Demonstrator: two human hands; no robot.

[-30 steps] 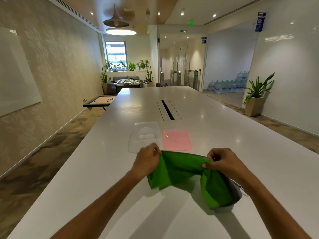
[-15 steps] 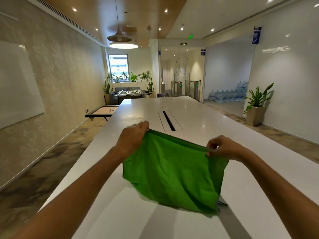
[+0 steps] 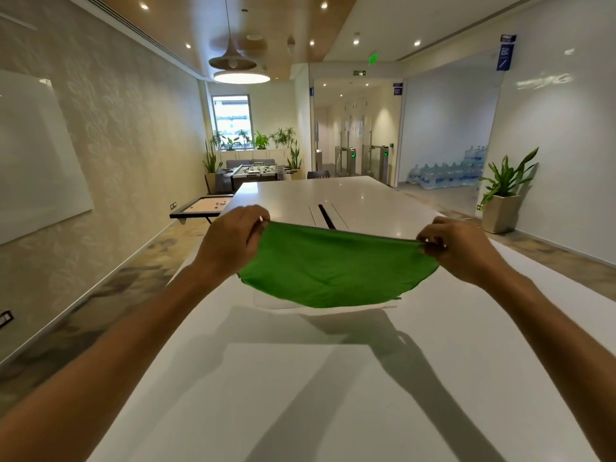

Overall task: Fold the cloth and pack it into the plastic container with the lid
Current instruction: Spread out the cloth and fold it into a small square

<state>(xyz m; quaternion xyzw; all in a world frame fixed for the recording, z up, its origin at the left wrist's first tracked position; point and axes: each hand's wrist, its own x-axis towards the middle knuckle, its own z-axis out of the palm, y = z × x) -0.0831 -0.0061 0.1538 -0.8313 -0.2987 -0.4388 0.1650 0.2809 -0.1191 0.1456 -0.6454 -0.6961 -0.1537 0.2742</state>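
A green cloth (image 3: 333, 268) hangs spread in the air above the white table (image 3: 300, 395), its top edge stretched nearly straight. My left hand (image 3: 233, 241) pinches the cloth's upper left corner. My right hand (image 3: 456, 248) pinches the upper right corner. The cloth's lower edge billows towards me and casts a shadow on the table. The plastic container and its lid are hidden behind the cloth.
A dark cable slot (image 3: 325, 216) runs along the table's middle beyond the cloth. The table's left edge drops to a patterned floor. A low game board (image 3: 203, 208) stands left of the table, a potted plant (image 3: 503, 195) by the right wall.
Both hands have lifted the cloth from a bunched state near the table and pulled it wide apart. The cloth now hides the container and pink lid seen earlier.
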